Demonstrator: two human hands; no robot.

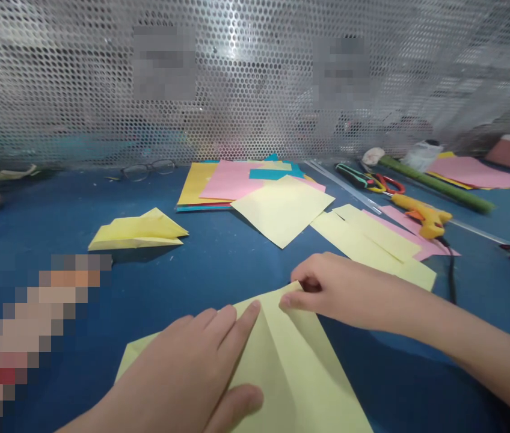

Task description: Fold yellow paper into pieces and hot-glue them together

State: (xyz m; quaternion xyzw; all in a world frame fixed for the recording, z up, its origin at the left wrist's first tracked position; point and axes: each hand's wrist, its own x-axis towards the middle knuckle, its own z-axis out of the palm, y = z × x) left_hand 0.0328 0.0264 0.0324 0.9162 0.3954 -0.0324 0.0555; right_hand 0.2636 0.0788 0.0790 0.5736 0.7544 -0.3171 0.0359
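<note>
A large pale yellow sheet of paper lies in front of me on the blue table, with a crease running down it and its right part lifted a little. My left hand rests flat on the paper, fingers stretched out and the index fingertip near its far edge. At the far right corner, my right hand pinches the paper between thumb and curled fingers. A folded yellow paper shape sits farther off to the left, touched by neither hand.
Behind are a stack of coloured paper, a yellow square sheet and cut yellow pieces. To the right lie a yellow glue gun, pliers and a green stem. Eyeglasses rest before a perforated metal screen.
</note>
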